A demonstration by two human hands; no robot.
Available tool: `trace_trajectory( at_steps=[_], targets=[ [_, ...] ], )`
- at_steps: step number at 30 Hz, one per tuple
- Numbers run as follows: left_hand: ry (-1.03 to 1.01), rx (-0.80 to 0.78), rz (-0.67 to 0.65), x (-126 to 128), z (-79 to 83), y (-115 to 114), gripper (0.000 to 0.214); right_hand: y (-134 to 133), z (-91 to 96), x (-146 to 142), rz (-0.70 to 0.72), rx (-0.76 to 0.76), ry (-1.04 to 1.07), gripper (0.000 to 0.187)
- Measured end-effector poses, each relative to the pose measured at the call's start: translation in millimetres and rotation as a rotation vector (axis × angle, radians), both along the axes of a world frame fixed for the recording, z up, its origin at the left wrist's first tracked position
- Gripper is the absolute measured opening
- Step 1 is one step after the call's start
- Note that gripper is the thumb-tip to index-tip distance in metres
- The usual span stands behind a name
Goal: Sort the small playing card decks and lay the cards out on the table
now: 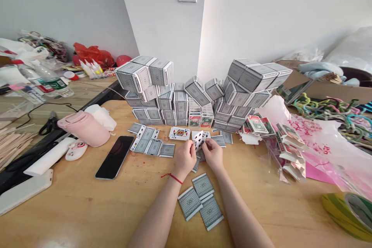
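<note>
My left hand [184, 159] and my right hand [213, 155] meet above the wooden table [72, 209], both pinching a small fan of white playing cards [198, 140] showing black spades. A red string circles my left wrist. Just beyond my hands lies a face-up court card [179, 133]. Grey-backed card packs [154, 147] are spread to the left of my hands. Several more packs [200, 201] lie in a loose group below my forearms, out of reach of my fingers.
A curved wall of boxed grey card decks [174, 102] stands at the back. To the left are a black phone [114, 157] and a pink bottle [84, 128]. Open red-and-white packets [290, 151] lie on a pink plastic bag [322, 151] on the right, near a tape roll [347, 215].
</note>
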State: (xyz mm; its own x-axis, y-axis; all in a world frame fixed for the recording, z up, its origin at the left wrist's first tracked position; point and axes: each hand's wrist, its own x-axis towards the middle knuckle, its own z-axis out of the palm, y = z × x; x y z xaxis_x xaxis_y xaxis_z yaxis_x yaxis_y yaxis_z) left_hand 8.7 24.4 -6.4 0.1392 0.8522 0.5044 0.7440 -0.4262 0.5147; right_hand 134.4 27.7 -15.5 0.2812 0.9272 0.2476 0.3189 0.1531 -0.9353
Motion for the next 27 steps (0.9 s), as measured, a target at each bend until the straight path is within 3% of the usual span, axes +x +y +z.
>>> trace_trajectory(
  at_steps=[7,10,18,27],
  targets=[
    [0.0,-0.013,-0.046,2.3,-0.8,-0.2,0.012,-6.5,-1.4,-7.9,-0.195,-0.021,-0.38,0.024],
    [0.002,-0.012,-0.047,2.6,-1.6,0.2,0.011,-7.2,-2.9,-11.8,-0.275,-0.015,-0.427,0.025],
    [-0.053,-0.008,0.012,-1.5,-0.5,2.8,0.012,-2.1,2.3,-4.4,-0.058,-0.027,-0.16,0.02],
    [-0.05,-0.074,-0.017,1.3,0.8,3.2,0.012,-3.7,-4.8,-7.6,-0.214,-0.038,-0.482,0.021]
  ],
)
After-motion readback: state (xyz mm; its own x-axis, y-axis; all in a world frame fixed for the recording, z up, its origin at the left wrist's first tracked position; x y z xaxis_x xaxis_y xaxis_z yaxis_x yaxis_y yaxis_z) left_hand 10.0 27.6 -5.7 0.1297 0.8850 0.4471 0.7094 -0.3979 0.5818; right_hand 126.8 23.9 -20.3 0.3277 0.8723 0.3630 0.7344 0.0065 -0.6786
